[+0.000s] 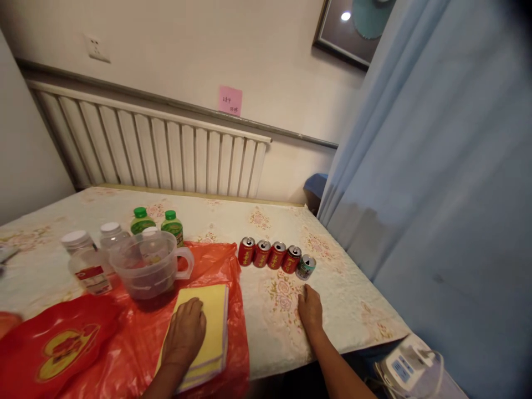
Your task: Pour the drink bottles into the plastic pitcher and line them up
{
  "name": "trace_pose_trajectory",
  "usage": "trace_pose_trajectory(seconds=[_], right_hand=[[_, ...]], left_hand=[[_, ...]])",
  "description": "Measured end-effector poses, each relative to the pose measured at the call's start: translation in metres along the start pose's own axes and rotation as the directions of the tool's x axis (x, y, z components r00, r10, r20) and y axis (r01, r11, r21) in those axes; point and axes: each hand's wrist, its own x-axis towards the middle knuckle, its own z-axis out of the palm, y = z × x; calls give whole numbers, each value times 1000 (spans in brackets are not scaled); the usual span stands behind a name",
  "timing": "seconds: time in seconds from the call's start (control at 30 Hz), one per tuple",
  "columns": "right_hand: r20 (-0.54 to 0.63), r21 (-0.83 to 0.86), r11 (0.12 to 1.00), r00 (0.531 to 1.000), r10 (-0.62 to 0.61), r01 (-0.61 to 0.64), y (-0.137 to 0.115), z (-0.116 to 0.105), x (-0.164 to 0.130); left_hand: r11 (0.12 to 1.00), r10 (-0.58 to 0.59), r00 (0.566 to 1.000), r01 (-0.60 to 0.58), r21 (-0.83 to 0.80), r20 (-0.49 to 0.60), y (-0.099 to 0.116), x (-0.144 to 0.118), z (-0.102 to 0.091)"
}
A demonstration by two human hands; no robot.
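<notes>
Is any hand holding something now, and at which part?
Nothing is held. The left hand lies flat on the yellow cloth stack; the right hand rests on the tablecloth.

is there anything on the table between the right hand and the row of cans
Nothing visible. The right hand lies flat on the tablecloth just short of the row of cans, nearest the pale green can at its right end. Only bare cloth shows in the gap between them.

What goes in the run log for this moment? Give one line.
left hand: flat on yellow cloth stack | right hand: flat on floral tablecloth, near row of red drink cans | clear plastic measuring jug: upright on red plastic bag
</notes>
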Motion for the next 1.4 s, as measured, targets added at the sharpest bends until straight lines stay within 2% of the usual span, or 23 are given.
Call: trace_pose_trajectory(seconds=[0.2,0.33,1.07,1.17,1.27,1.4], right_hand=[[32,-44,990,991,-130,131,-17,-3,-16],[42,-79,981,984,-174,177,-23,-3,-24],[48,-154,936,948,-314,317,-15,5,-28],[52,-174,929,945,-323,327,-10,9,-28],[63,-183,931,949,-308,315,-8,10,-28],[138,-221,931,954,-265,290,-11,7,-27]], left_hand=[[1000,-2,1000,2,-16,4,-1,-1,1],[1000,-13,1000,13,-24,10,1,-1,-1],[995,-61,998,60,-74,-10,6,-10,-8],[995,-76,996,78,-64,37,8,-9,-8],[995,-84,985,91,-44,151,9,-4,-13],[993,-81,957,101,-60,279,6,6,-23]])
